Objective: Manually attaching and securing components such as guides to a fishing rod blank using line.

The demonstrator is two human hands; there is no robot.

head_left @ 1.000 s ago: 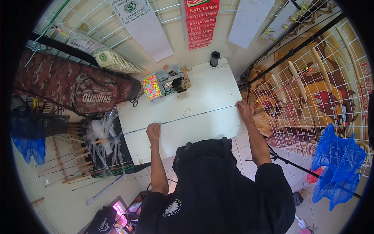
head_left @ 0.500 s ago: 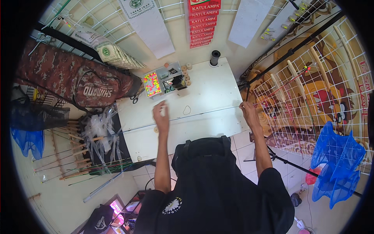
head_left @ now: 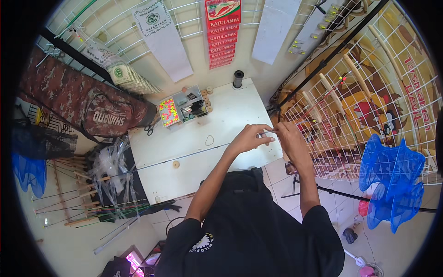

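A long thin rod or cane [head_left: 189, 156] runs slantwise across the white table [head_left: 152, 182] toward the right edge. At that edge my right hand [head_left: 295, 145] pinches the rod's thin end between its fingers. My left hand [head_left: 251, 138] is right beside it, thumb and fingers closed at the same tip; the exact piece between them is too small to make out. A thin loop of line [head_left: 209, 140] lies on the table left of my hands. Nearer me, a round cork-coloured ring [head_left: 176, 164] rests just below the rod.
A grey box [head_left: 197, 91] of small parts, with bright floats or beads [head_left: 168, 112], stands at the back left beside scissors [head_left: 148, 130]. A black cylinder [head_left: 238, 79] stands at the back. White wire grid [head_left: 337, 134] and blue nets [head_left: 392, 171] flank the right side.
My left hand has moved right across the table and joined my right hand at the rod's end. The view has shifted slightly.
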